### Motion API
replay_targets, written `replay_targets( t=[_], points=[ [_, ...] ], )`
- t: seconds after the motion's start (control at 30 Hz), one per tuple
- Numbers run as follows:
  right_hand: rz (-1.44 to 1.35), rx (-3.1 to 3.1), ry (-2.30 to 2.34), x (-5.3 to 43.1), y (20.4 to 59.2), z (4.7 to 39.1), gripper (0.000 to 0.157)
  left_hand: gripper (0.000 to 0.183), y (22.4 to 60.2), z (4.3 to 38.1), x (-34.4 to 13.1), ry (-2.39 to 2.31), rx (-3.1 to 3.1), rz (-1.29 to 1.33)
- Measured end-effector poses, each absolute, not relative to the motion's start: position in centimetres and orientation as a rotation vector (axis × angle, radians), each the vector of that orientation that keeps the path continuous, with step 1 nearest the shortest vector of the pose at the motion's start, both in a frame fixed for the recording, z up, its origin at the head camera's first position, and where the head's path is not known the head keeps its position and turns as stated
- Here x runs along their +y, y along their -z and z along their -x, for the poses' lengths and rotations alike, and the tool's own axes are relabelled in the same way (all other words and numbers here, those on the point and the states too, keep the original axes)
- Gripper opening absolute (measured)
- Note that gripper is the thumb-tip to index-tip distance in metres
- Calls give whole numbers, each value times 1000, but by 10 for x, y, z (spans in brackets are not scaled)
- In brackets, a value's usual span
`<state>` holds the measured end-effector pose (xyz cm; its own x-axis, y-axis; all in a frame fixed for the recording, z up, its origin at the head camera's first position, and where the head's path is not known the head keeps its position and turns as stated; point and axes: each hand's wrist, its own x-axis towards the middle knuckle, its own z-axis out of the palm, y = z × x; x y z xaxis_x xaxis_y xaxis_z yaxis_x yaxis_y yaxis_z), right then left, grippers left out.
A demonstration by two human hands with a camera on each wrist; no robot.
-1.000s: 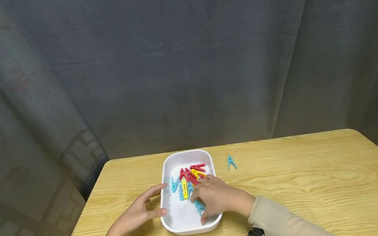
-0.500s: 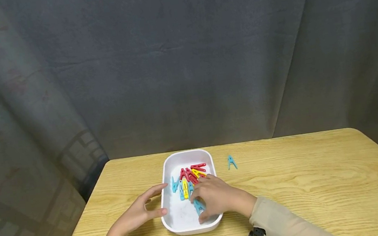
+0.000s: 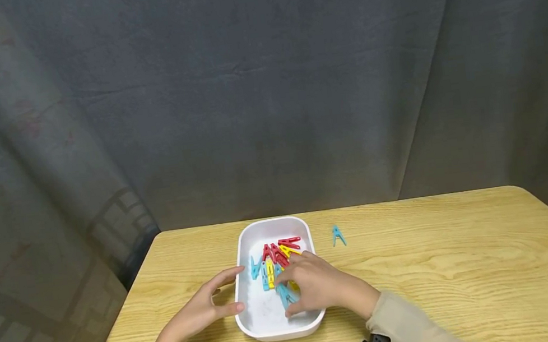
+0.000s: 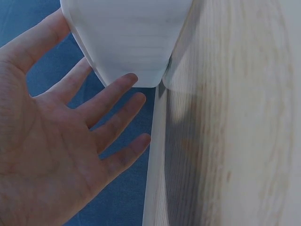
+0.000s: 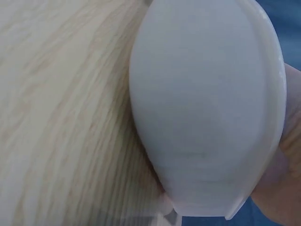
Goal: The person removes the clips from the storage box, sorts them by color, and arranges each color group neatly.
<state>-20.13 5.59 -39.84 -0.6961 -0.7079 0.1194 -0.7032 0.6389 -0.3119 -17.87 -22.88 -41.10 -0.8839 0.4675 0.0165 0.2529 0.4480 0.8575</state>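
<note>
Head view, from the left: the left hand (image 3: 200,303) has its fingers spread wide, a fingertip and thumb tip at the near-side rim of the white tray (image 3: 281,336); the tray stands near the back edge of the table (image 3: 442,270), closer to the left back corner than the right; inside, a leftmost blue clothespin (image 3: 255,269) lies by the left wall; right of it, a straight blue clothespin (image 3: 264,276) and a straight yellow clothespin (image 3: 271,276) lie side by side, red clothespins (image 3: 278,252) behind; the right hand (image 3: 317,284) pinches a light-blue clothespin (image 3: 283,294) between thumb and fingers; rightmost, a lone blue clothespin (image 3: 338,235) lies near the table's back edge.
</note>
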Motion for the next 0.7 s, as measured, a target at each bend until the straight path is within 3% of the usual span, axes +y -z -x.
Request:
replay_targets(
  t=[0.7],
  points=[
    [1198, 2889, 715, 70, 381, 190, 54, 65, 411, 178, -228, -1406, 2489, -638]
  ],
)
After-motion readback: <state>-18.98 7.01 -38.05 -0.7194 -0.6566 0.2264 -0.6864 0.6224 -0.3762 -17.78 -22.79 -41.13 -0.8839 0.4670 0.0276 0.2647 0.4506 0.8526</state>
